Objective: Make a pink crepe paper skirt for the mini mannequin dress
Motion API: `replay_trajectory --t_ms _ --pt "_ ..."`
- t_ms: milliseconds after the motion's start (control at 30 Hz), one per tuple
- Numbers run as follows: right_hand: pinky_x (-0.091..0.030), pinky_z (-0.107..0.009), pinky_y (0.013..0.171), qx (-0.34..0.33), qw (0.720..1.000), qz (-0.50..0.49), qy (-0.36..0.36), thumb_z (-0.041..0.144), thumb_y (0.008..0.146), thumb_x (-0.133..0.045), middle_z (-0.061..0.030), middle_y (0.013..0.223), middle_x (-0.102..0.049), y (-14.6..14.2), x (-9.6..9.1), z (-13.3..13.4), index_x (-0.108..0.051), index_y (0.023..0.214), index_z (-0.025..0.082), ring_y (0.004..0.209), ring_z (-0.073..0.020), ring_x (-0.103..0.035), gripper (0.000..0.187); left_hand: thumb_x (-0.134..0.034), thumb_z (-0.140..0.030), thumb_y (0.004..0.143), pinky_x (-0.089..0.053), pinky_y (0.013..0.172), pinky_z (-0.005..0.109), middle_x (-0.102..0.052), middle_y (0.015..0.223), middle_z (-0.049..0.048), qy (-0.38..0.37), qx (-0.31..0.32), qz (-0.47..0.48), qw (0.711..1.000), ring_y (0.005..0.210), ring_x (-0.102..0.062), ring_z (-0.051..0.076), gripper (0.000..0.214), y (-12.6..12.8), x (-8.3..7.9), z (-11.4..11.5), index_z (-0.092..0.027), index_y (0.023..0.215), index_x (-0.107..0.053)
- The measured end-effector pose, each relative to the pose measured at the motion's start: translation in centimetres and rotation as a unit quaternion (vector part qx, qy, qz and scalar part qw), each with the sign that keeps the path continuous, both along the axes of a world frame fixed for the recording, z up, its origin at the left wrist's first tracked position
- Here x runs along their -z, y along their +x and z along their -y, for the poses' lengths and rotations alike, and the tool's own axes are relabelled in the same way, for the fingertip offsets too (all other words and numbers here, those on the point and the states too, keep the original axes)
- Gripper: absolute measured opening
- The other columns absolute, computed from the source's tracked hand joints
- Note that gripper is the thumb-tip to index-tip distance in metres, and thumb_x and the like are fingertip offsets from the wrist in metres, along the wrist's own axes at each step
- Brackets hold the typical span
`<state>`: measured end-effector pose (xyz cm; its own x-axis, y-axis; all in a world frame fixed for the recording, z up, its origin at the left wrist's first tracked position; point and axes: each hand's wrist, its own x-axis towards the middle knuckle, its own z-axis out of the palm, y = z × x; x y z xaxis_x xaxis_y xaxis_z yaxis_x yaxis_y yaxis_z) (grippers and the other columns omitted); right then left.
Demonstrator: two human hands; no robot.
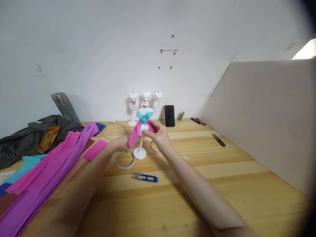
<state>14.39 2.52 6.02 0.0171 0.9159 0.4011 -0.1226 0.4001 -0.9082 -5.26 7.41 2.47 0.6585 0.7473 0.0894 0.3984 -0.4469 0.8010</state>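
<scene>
The form (142, 129) stands upright on the worktop (222, 191) straight ahead of you, with a teal top (144, 117) on its chest and pink cloth (134, 135) hanging about its hips. Your right hand (159, 135), at its four o'clock, is closed on the hips, thumb in front and fingers behind. Your left hand (120, 143), at eight, touches the cloth's lower edge; its fingertips are largely hidden, so you cannot tell whether they pinch it.

From the form, a ring (125, 167) lies just beside the base at seven, and blue snips (148, 178) lie at six. A second ring (155, 149), partly hidden by your right hand, is at four.

Three white forms (146, 96) stand at twelve. A phone (169, 116) leans against the wall (98, 42) at one, a green battery (181, 116) near it at two. Black snips (218, 140) lie at three, near a pale panel (266, 115). A cable (103, 134) curls at ten. Coloured strips (53, 168) spread across eight and nine; beyond, at ten, a flask (64, 107) tilts behind a striped cloth (14, 141).
</scene>
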Motion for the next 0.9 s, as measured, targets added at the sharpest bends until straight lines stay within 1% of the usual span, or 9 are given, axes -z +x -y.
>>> replay_trajectory --t_ms 133,233,333,433,567,667,800,900 --pt "-0.048 -0.039 0.087 0.03 0.999 0.01 0.015 0.024 0.058 -0.078 -0.0043 0.102 -0.07 0.1 -0.7 0.7 -0.072 0.097 0.022 0.097 -0.0249 -0.062 0.039 -0.061 -0.008 0.048 -0.029 0.048 0.024 -0.049 0.046 -0.0051 0.014 0.036 -0.091 0.995 0.047 -0.041 0.011 0.013 -0.6 0.1 0.7 -0.019 0.05 -0.054" --pt "-0.048 -0.04 0.087 0.043 0.997 0.041 0.047 0.026 0.06 -0.078 -0.0044 0.101 -0.069 0.0 -0.9 1.1 -0.072 0.097 0.023 0.097 -0.0252 -0.061 0.037 -0.059 -0.01 0.055 -0.032 0.053 0.024 -0.049 0.051 -0.0034 0.035 0.051 -0.123 0.99 0.052 -0.043 0.012 0.011 -1.0 0.0 1.6 -0.018 0.053 -0.052" --pt "-0.049 -0.04 0.087 0.061 0.993 0.061 0.077 0.029 0.062 -0.078 -0.0039 0.099 -0.069 0.1 -0.8 1.0 -0.071 0.102 0.022 0.095 -0.0242 -0.061 0.041 -0.056 -0.008 0.059 -0.031 0.055 0.024 -0.046 0.055 -0.0033 0.08 0.048 -0.2 0.975 0.055 -0.041 0.012 0.013 -1.5 -0.2 2.1 -0.017 0.055 -0.049" --pt "-0.049 -0.041 0.089 0.087 0.99 0.034 0.109 0.033 0.063 -0.077 -0.0047 0.104 -0.069 0.5 -0.8 0.6 -0.069 0.109 0.021 0.097 -0.0242 -0.062 0.048 -0.054 -0.006 0.059 -0.028 0.054 0.024 -0.044 0.055 -0.0041 0.105 0.032 -0.271 0.956 0.054 -0.038 0.011 0.013 -2.4 -0.2 2.5 -0.017 0.056 -0.047" --pt "-0.049 -0.044 0.091 0.1 0.989 0.021 0.107 0.035 0.061 -0.077 -0.0067 0.106 -0.069 0.6 -0.3 -0.1 -0.069 0.108 0.02 0.099 -0.026 -0.063 0.049 -0.052 -0.007 0.063 -0.028 0.055 0.023 -0.047 0.058 -0.0033 0.114 0.007 -0.288 0.951 0.056 -0.041 0.011 0.01 -3.7 -0.2 3.4 -0.016 0.059 -0.05" --pt "-0.048 -0.045 0.093 0.095 0.991 0.042 0.087 0.032 0.061 -0.076 -0.0073 0.108 -0.07 0.2 0.7 -0.5 -0.068 0.11 0.02 0.101 -0.0269 -0.063 0.05 -0.05 -0.01 0.067 -0.029 0.055 0.022 -0.051 0.064 -0.0019 0.124 -0.01 -0.289 0.949 0.06 -0.044 0.011 0.008 -4.3 -0.6 4.6 -0.017 0.064 -0.052" --pt "-0.047 -0.045 0.094 0.098 0.989 0.077 0.078 0.031 0.064 -0.073 -0.0095 0.111 -0.069 -0.5 2.3 -1.2 -0.066 0.113 0.017 0.103 -0.0273 -0.062 0.051 -0.05 -0.016 0.073 -0.034 0.06 0.021 -0.057 0.073 0.0001 0.135 -0.021 -0.256 0.957 0.068 -0.049 0.013 0.005 -4.4 -1.6 6.1 -0.017 0.07 -0.053" --pt "-0.047 -0.044 0.093 0.095 0.987 0.093 0.086 0.031 0.068 -0.07 -0.0098 0.111 -0.069 -0.5 2.9 -1.4 -0.064 0.115 0.017 0.102 -0.0263 -0.062 0.05 -0.049 -0.019 0.076 -0.037 0.063 0.022 -0.059 0.076 0.0012 0.133 -0.035 -0.223 0.965 0.071 -0.052 0.014 0.006 -4.1 -1.9 7.0 -0.017 0.072 -0.054"
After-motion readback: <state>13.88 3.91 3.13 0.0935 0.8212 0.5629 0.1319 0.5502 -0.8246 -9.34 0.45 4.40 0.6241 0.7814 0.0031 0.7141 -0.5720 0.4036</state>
